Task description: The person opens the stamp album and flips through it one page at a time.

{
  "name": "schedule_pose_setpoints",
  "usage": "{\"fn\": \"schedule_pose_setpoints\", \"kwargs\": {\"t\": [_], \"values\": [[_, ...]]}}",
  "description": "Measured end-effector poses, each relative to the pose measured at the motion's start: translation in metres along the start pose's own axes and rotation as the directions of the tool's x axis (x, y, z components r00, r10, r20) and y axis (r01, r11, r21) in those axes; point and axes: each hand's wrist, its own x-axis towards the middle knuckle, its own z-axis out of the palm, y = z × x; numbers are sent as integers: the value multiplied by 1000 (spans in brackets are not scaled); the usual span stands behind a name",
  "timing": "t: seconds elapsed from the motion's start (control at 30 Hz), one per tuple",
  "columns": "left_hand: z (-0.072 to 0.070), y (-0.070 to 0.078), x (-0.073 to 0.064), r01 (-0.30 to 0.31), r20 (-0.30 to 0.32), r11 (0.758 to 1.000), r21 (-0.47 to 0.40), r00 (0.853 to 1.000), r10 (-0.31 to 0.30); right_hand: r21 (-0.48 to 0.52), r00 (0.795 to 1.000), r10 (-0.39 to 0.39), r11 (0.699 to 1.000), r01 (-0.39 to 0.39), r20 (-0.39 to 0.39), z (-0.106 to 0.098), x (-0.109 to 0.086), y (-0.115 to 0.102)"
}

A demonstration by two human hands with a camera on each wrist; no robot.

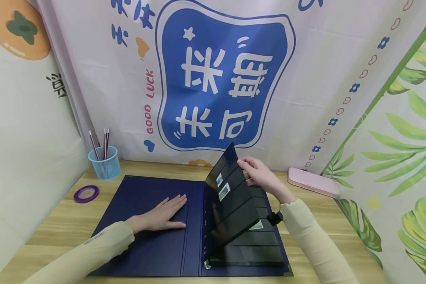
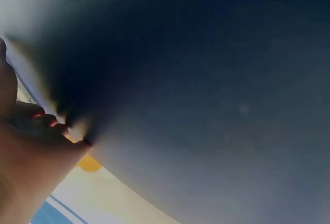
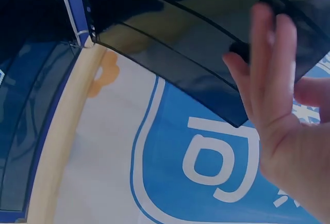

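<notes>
A dark blue stamp album [image 1: 145, 244] lies spread on the wooden table. Its inside left cover is under my left hand [image 1: 163, 215], which rests flat with the fingers extended. One black stamp page [image 1: 234, 205] stands tilted up from the binder rings, with two small stamps [image 1: 224, 191] in its strips. My right hand [image 1: 260, 173] is at this page's outer upper edge. In the right wrist view its fairly straight fingers [image 3: 281, 53] touch the page's glossy face. Beneath the raised page lie more black pages [image 1: 252, 252], with a stamp [image 1: 257, 225] partly showing.
A light blue cup [image 1: 106, 167] with several pencils stands at the back left. A purple tape roll [image 1: 86, 193] lies in front of it. At the back right is a pale pink slab-shaped object [image 1: 312, 182]. A printed cloth [image 1: 127, 98] hangs behind the table.
</notes>
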Motion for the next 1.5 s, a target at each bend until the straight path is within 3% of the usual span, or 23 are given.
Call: {"fn": "schedule_pose_setpoints", "kwargs": {"t": [0.17,0.3,0.43,0.57,0.67,0.8,0.9,1.0,1.17,1.27,1.33,1.5], "values": [[-22,6,8,38,-27,972,-230,999,-45,62,996,-87,994,87,-8,14,-2,9],[-50,25,23,54,-80,931,-360,993,-89,7,986,-165,986,165,-33,27,-3,18],[-79,50,37,58,-97,863,-501,988,-123,-4,978,-208,978,208,-1,41,-2,26],[-103,74,46,18,-102,780,-626,989,-104,53,967,-244,969,241,76,52,1,31],[-114,87,50,-26,-113,754,-656,992,-63,81,955,-275,960,267,112,60,4,32],[-120,95,48,-38,-135,810,-585,989,-51,94,941,-304,952,293,147,74,8,29],[-120,94,43,-16,-151,841,-541,985,-78,63,938,-309,951,303,154,86,11,26],[-118,88,36,-7,-153,828,-561,984,-95,29,940,-301,953,301,160,97,14,25],[-118,69,21,-3,-173,769,-640,975,-139,-3,942,-275,960,280,191,106,19,29],[-120,56,9,3,-196,749,-663,964,-178,-35,947,-256,963,267,193,104,19,36],[-121,47,-1,23,-205,760,-650,957,-205,-40,951,-245,966,257,188,99,19,42],[-118,23,-23,101,-225,819,-565,936,-271,-48,963,-222,972,232,155,83,18,62]]}}
